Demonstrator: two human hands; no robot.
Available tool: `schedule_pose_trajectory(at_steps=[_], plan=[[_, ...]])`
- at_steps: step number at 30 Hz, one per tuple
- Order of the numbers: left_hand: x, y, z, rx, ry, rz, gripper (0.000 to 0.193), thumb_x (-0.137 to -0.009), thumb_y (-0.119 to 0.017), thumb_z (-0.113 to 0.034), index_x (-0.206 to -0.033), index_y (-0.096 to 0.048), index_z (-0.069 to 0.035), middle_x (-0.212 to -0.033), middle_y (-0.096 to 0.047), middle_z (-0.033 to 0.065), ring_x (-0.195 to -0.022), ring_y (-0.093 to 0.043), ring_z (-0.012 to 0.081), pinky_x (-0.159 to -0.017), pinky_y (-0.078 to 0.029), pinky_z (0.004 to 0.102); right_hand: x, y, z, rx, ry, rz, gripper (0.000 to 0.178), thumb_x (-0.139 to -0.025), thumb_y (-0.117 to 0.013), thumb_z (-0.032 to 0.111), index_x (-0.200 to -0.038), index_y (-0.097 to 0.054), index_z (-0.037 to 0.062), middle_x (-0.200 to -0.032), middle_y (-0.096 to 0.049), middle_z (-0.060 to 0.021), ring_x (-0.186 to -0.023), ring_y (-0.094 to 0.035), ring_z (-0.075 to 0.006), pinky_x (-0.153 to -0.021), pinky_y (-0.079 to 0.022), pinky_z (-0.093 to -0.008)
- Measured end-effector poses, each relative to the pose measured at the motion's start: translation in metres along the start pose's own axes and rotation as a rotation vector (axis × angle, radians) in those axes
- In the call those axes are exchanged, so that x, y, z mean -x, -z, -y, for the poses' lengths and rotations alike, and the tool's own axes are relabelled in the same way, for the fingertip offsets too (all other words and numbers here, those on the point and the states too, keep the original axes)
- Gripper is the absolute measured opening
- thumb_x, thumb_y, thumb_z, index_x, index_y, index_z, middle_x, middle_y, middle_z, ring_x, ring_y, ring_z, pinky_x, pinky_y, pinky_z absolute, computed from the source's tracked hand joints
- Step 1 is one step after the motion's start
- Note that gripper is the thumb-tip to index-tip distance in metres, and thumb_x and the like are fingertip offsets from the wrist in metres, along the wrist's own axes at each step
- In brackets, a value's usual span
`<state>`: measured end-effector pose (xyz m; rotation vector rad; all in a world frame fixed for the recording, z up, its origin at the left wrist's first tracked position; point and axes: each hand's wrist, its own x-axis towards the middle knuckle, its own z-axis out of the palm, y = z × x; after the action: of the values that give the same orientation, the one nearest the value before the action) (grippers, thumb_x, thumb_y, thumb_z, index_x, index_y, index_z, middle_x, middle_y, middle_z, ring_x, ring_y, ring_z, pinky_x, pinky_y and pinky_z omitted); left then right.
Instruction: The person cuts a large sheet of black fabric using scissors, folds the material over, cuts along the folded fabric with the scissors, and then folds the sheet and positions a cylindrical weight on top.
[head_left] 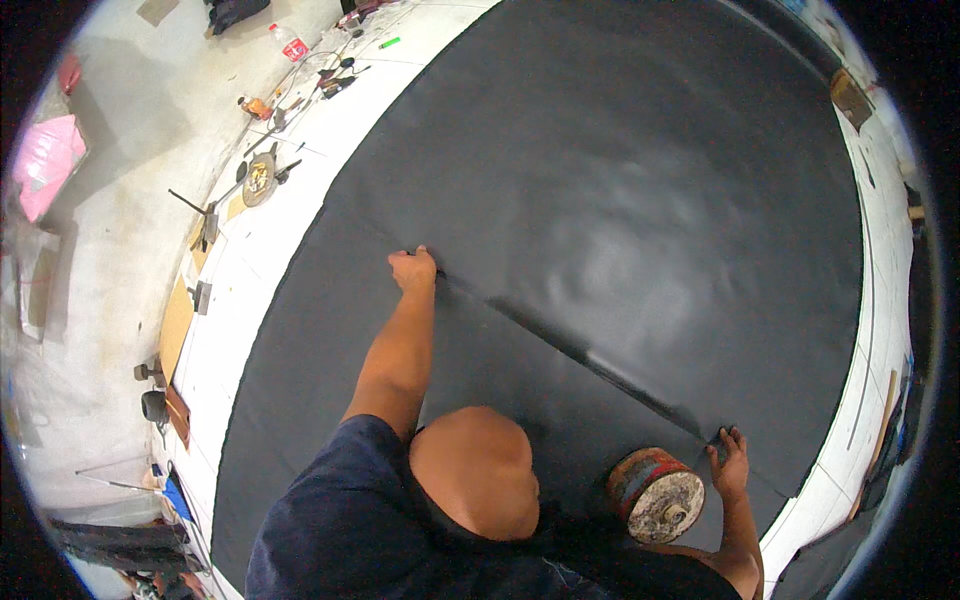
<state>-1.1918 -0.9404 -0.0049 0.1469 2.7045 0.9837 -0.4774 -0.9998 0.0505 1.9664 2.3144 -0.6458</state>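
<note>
Black sheet (620,200) on white tabletop (300,170): left hand (413,269) and right hand (729,462) pinch its folded edge taut, round weight (655,495) beside right hand pinning it.

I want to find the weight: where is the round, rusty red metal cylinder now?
In the head view, the round rusty red metal cylinder stands on the black sheet at lower right, just beside the right hand, near the sheet's edge.

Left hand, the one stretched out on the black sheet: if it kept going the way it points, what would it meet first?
The left hand points up across the black sheet. That way looks free: only bare sheet ahead, then probably the white table at the far edge.
</note>
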Motion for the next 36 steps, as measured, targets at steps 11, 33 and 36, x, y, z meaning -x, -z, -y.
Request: schedule_pose_trajectory(at_steps=[11,33,36], plan=[[-0.002,0.012,-0.006,-0.075,-0.034,0.049,0.053,-0.087,-0.067,-0.027,-0.128,-0.043,-0.003,-0.123,-0.059,0.0220,-0.115,-0.057,0.0384,-0.097,-0.045,0.0453,0.003,0.017,0.022,-0.055,0.011,-0.010,0.045,-0.083,-0.068,0.013,-0.127,-0.057,0.0074,-0.132,-0.050,-0.0205,-0.121,-0.050,-0.0412,-0.100,-0.044,-0.0438],[0.099,-0.015,-0.008,-0.286,-1.170,0.113,0.060,-0.084,-0.068,-0.026,-0.137,-0.047,-0.008,-0.127,-0.049,0.0238,-0.113,-0.051,0.0413,-0.096,-0.042,0.0494,0.008,0.001,0.017,0.007,-0.074,-0.022,0.051,-0.081,-0.062,0.016,-0.130,-0.050,0.0101,-0.138,-0.046,-0.0199,-0.128,-0.043,-0.0392,-0.103,-0.041,-0.0477],[0.194,-0.007,-0.012,-0.251,-1.651,0.607,0.059,-0.082,-0.070,-0.025,-0.136,-0.051,-0.009,-0.137,-0.046,0.0247,-0.125,-0.045,0.0440,-0.104,-0.035,0.0533,0.011,-0.005,0.011,0.050,-0.080,-0.082,0.055,-0.079,-0.064,0.018,-0.131,-0.049,0.0110,-0.138,-0.044,-0.0183,-0.130,-0.040,-0.0383,-0.103,-0.040,-0.0499]])
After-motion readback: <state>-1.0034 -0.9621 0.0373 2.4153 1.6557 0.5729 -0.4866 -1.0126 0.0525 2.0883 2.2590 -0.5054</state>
